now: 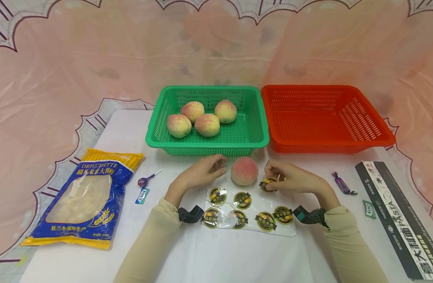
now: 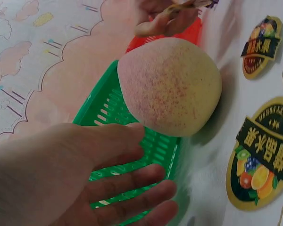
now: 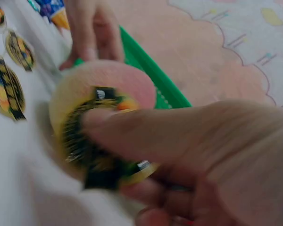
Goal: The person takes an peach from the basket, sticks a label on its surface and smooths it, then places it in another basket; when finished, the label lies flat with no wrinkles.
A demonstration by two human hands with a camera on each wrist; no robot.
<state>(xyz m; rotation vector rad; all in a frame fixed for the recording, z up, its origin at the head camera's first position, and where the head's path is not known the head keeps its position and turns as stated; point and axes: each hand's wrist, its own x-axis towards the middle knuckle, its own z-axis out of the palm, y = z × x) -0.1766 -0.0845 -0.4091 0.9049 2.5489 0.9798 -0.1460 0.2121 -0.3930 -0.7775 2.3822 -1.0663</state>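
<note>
A single peach [image 1: 244,171] sits on the white table between the two hands. My right hand [image 1: 290,177] pinches a round black-and-gold fruit sticker [image 3: 104,141] between thumb and fingers, just right of the peach. On the peach's other side is my left hand [image 1: 205,169], its fingers loosely bent and nothing in them; in the left wrist view its thumb tip [image 2: 136,129] is right by the peach's surface. Below the peach lies a clear sheet [image 1: 249,232] bearing several more stickers [image 1: 242,200].
Behind stand a green basket [image 1: 205,150] holding several peaches [image 1: 207,125] and a red basket [image 1: 329,148]. At left are a blue pasta bag [image 1: 83,196], a lollipop [image 1: 143,181] and a small candy [image 1: 142,195]. Purple candy [image 1: 343,184], green candy [image 1: 369,209] and a long pasta box [image 1: 397,220] lie right.
</note>
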